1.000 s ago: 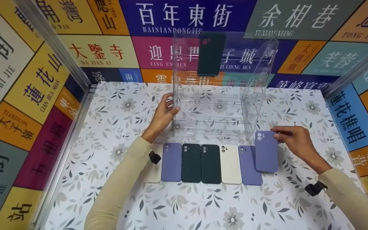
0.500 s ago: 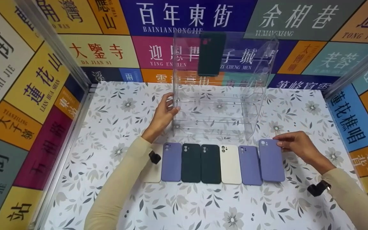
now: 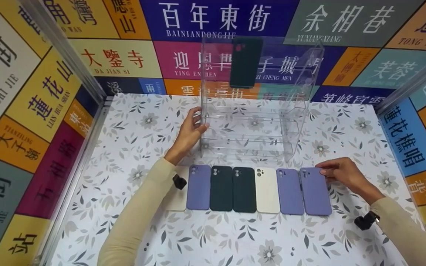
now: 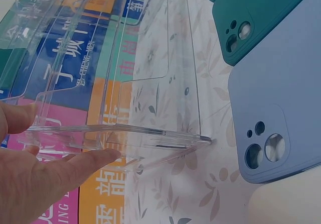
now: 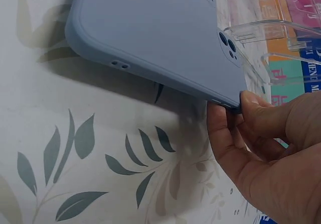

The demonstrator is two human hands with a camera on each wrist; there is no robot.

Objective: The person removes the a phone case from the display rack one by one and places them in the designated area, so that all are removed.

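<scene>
Lilac phone case (image 3: 315,191), right end of the row near the table's (image 3: 142,122) front edge, being set down, right hand (image 3: 340,173) pinching its top corner, release due; left hand (image 3: 188,133) gripping clear rack (image 3: 252,122).

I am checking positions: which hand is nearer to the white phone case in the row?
Right. The right hand pinches a purple case two places from the white case; the left hand grips the clear rack farther away.

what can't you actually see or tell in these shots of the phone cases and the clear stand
- Pale case at the row's left end: head view, mostly hidden under the left forearm.
- Right-end purple case: right wrist view, far end cut off by the frame's edge.
- Acrylic stand: its shelves barely show, being clear.
- Left hand: left wrist view, only fingers in frame.
</scene>
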